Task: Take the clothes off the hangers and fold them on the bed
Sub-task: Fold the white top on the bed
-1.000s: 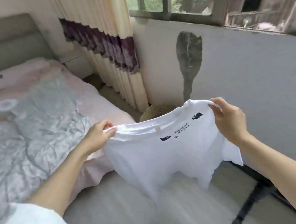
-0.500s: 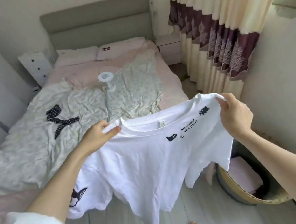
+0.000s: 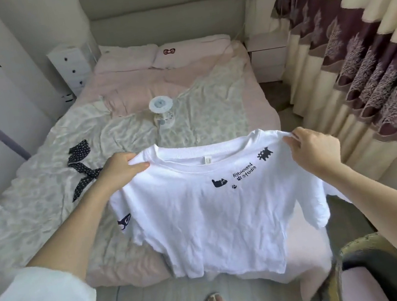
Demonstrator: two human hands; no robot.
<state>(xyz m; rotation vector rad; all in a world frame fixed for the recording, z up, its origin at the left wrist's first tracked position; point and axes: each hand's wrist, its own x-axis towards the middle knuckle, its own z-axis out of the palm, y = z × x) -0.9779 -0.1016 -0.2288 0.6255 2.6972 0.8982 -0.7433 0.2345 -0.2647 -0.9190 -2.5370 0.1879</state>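
View has swung from the window wall to face the bed (image 3: 45, 199) squarely; one white T-shirt (image 3: 213, 204) now hangs over its foot edge. Left hand (image 3: 120, 169) and right hand (image 3: 314, 151), fingers pinched shut on each shoulder. Best lowered flat, print down, shoulders level. One polka-dot scarf (image 3: 81, 165), one small fan (image 3: 162, 112), one basket (image 3: 359, 265).

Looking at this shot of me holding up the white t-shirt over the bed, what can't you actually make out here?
- Neck label on the white t-shirt: too small to read, head view.
- Foot of the bed: covered by the shirt.
- Basket: cut off by the bottom right edge, contents partly hidden by the right arm.
- Dark polka-dot fabric: its near end sits behind the left hand.
- Hangers: none in view.
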